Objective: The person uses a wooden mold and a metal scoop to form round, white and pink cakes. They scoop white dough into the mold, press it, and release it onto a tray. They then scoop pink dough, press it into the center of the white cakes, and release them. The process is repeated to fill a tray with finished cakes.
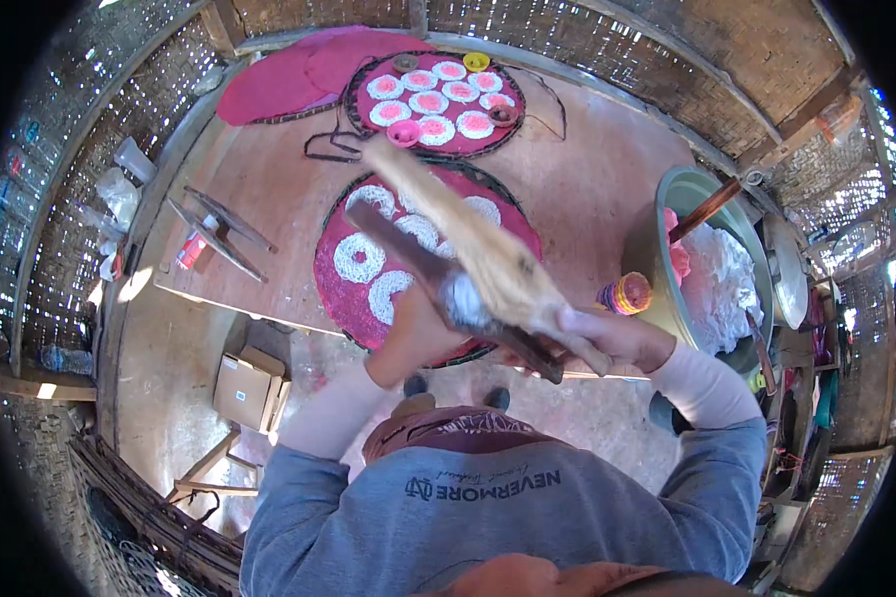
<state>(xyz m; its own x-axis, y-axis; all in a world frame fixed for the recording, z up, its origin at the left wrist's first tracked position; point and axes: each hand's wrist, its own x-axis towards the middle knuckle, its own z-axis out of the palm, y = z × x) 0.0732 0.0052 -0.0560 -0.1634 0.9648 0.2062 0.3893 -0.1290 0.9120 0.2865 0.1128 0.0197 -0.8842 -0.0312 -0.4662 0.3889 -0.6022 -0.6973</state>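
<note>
I hold a wooden lever press (pixel 488 254) over a round red tray (pixel 331 289) that carries several white noodle coils (pixel 358 257). The press has a pale upper arm, a dark lower arm and a metal cylinder (pixel 463 298) between them. My left hand (pixel 415 333) grips the dark arm just beside the cylinder. My right hand (pixel 612 338) is closed on the near ends of both arms. A second red tray (pixel 353 95) at the table's far side holds several pink-and-white coils.
A large metal basin (pixel 692 189) with white and pink dough stands at the right, a striped cup (pixel 627 294) beside it. Small pink (pixel 403 132) and yellow (pixel 476 62) bowls sit on the far tray. A cardboard box (pixel 244 388) lies on the floor at the left.
</note>
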